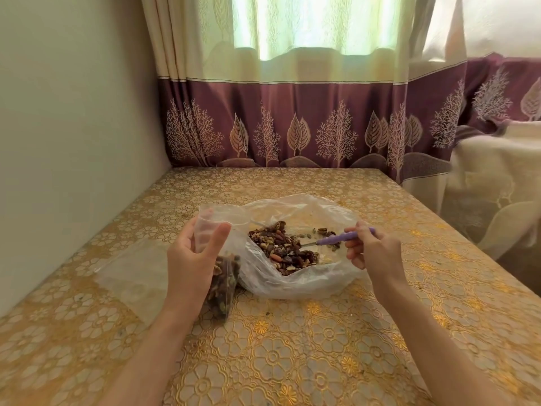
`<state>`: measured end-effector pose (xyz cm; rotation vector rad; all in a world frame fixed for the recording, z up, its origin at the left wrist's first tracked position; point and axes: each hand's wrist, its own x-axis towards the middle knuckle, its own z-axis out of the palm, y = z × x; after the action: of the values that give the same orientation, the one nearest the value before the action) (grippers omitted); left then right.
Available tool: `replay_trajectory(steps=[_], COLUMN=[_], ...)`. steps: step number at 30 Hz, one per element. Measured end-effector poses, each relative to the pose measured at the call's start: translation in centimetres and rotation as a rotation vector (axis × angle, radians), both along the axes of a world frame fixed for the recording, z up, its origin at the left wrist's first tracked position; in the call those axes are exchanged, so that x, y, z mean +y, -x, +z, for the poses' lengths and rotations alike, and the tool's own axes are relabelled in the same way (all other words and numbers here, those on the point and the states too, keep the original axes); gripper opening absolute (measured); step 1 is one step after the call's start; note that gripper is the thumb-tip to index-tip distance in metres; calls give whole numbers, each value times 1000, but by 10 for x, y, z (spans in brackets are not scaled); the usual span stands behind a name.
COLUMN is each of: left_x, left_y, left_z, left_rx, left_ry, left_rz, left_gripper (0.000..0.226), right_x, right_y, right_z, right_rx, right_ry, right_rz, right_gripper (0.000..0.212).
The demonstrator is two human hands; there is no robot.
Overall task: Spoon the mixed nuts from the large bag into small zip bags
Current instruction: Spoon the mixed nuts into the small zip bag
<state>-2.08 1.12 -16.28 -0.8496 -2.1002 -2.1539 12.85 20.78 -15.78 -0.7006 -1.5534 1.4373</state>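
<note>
A large clear plastic bag point(304, 281) lies open on the table's middle, with a heap of mixed nuts point(282, 247) inside. My right hand point(373, 249) pinches the purple handle of a spoon point(339, 238), whose metal end reaches into the nuts. My left hand point(193, 256) grips the upper part of a small zip bag point(224, 284), held upright just left of the large bag. The small bag's lower half is filled with nuts and its bottom rests on the table.
An empty clear zip bag point(137, 273) lies flat on the gold floral tablecloth point(292, 347) to the left. A wall borders the table's left side, a purple curtain point(292, 127) hangs behind it, and a cream cloth point(494, 183) is draped at the right.
</note>
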Motion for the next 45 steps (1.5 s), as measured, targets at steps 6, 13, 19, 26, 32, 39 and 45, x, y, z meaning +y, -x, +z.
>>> replay_trajectory(steps=[6,13,19,26,32,39,45], left_x=[0,1,0,1,1,1,0], left_y=[-2,0,3,5,6,8,6], left_z=[0,-1,-3,-3,-2,-3,-2], left_rx=[11,16,11,-8,-36,-20,-4], left_ry=[-2,2,15,15,-10,-23,-15], left_rz=[8,16,-21,-47,-66,-42,-16], left_gripper=[116,118,116,124,118,85,107], right_x=[1,4,3,-19,-40,-40,-14], right_y=[1,0,1,10,23,27,29], right_z=[-2,1,16,62,77,71,60], right_rx=[35,145,208,331,301,311,364], right_ry=[37,148,220,225,-10,-286,-23], right_rz=[-27,-51,-29,127,284,369,191], right_gripper=[28,28,29,35,32,24,30])
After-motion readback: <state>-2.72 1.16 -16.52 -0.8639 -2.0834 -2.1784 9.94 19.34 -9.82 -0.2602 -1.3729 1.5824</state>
